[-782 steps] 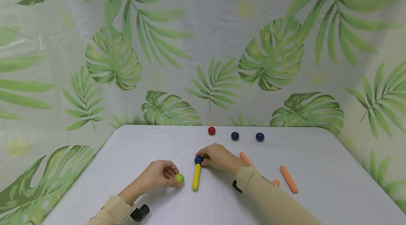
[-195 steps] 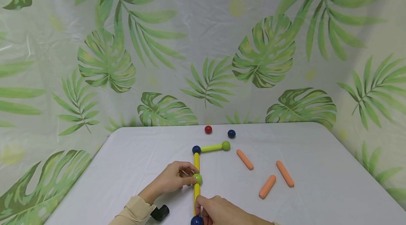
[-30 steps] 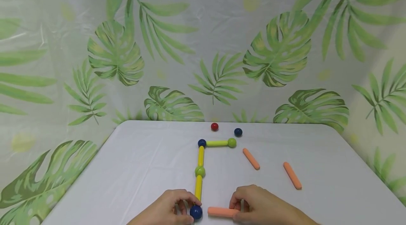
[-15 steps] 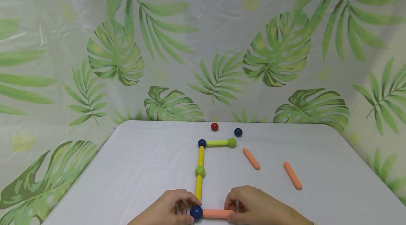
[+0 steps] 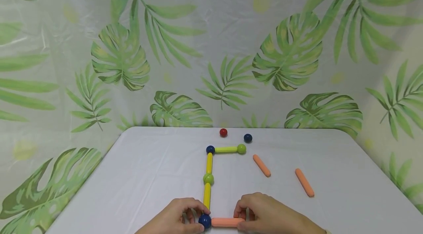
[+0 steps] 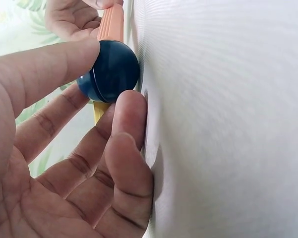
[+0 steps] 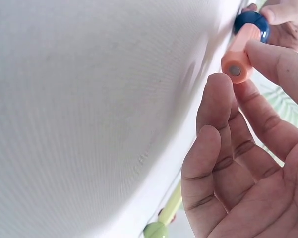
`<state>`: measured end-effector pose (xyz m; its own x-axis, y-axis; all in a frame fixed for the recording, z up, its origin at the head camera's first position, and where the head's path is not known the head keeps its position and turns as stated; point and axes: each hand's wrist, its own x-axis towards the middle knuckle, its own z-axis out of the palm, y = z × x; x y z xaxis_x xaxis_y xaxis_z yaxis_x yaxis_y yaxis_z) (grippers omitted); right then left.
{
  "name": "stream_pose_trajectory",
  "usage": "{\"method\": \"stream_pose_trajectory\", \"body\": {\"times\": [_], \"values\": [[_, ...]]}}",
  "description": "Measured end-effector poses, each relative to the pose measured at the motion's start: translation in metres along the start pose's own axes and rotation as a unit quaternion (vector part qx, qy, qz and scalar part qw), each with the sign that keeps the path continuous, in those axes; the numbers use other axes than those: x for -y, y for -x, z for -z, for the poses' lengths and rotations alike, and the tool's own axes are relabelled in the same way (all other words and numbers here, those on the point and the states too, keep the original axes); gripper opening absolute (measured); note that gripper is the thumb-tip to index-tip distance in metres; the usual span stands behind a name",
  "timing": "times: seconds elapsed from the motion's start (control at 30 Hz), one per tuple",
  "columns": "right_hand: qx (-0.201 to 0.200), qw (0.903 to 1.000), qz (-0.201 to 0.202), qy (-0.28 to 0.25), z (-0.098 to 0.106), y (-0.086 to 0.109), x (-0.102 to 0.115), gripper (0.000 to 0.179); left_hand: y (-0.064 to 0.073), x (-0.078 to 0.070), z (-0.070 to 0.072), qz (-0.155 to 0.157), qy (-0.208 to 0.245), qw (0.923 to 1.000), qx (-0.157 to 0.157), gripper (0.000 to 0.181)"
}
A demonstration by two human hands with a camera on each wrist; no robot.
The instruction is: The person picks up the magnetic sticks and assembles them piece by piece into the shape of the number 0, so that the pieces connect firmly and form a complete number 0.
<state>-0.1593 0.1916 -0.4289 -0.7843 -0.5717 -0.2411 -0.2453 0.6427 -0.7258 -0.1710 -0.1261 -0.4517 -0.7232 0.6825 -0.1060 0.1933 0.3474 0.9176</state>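
Observation:
Near the table's front edge, my left hand (image 5: 180,215) pinches a dark blue ball (image 5: 205,221) between thumb and fingers. An orange magnetic rod (image 5: 226,222) touches that ball's right side. My right hand (image 5: 264,212) pinches the rod's other end, where a grey disc shows in the right wrist view. From the blue ball, a yellow rod (image 5: 207,195) runs away to a green ball (image 5: 208,179). Another yellow rod (image 5: 209,162) continues to a second blue ball (image 5: 210,150). There a lime rod (image 5: 226,149) turns right and ends at another green ball (image 5: 242,149).
Two loose orange rods, a nearer-middle one (image 5: 261,165) and one farther right (image 5: 304,182), lie on the white table (image 5: 148,164). A red ball (image 5: 223,132) and a loose blue ball (image 5: 248,138) sit by the back edge. Behind hangs a leaf-patterned curtain (image 5: 185,61).
Over the last second, my right hand brought the orange rod left against the blue ball. The chain has grown since the oldest frame; that rod earlier lay loose at right.

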Motion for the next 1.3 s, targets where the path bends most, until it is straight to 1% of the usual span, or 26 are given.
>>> {"method": "stream_pose_trajectory", "body": {"times": [0.2,0.37,0.47,0.57,0.67,0.73,0.8,0.87,0.97,1.03,1.13,1.2,1.3], "values": [[0.001,1.0000,0.007,-0.002,0.003,-0.001,-0.003,0.010,0.000,0.002,0.000,-0.006,-0.002,1.0000,-0.002,0.025],[-0.013,0.9994,0.030,0.013,0.014,-0.002,-0.005,0.007,0.000,0.000,0.000,0.001,0.003,1.0000,-0.003,0.025],[-0.039,0.9974,0.052,0.031,0.027,-0.003,-0.007,0.010,0.000,0.000,0.000,0.001,0.005,1.0000,-0.004,0.026],[-0.071,0.9930,0.077,0.054,0.043,-0.006,-0.012,0.011,0.000,0.000,0.000,-0.004,0.003,1.0000,-0.004,0.026],[-0.104,0.9874,0.093,0.074,0.060,-0.010,-0.019,0.015,0.000,0.001,0.001,-0.019,-0.001,0.9998,-0.003,0.027],[-0.122,0.9842,0.097,0.085,0.070,-0.015,-0.023,0.016,0.000,0.003,0.001,-0.032,-0.006,0.9995,-0.002,0.028],[-0.138,0.9817,0.094,0.092,0.079,-0.020,-0.028,0.017,0.001,0.004,0.001,-0.043,-0.008,0.9990,-0.001,0.028],[-0.148,0.9810,0.086,0.092,0.088,-0.026,-0.032,0.017,0.002,0.004,0.001,-0.046,-0.007,0.9989,0.000,0.027],[-0.165,0.9800,0.056,0.097,0.101,-0.036,-0.038,0.018,0.002,0.003,0.001,-0.043,-0.001,0.9991,0.001,0.026],[-0.178,0.9776,0.036,0.106,0.108,-0.044,-0.041,0.017,0.002,0.003,0.001,-0.038,0.002,0.9993,0.000,0.025],[-0.199,0.9709,0.020,0.132,0.118,-0.057,-0.046,0.019,0.001,0.004,0.001,-0.031,0.007,0.9995,-0.001,0.025],[-0.208,0.9680,0.008,0.140,0.124,-0.066,-0.050,0.022,0.001,0.004,0.001,-0.027,0.008,0.9996,-0.001,0.025],[-0.214,0.9664,-0.006,0.143,0.133,-0.078,-0.054,0.032,0.001,0.005,0.001,-0.030,0.009,0.9995,-0.003,0.025]]}}
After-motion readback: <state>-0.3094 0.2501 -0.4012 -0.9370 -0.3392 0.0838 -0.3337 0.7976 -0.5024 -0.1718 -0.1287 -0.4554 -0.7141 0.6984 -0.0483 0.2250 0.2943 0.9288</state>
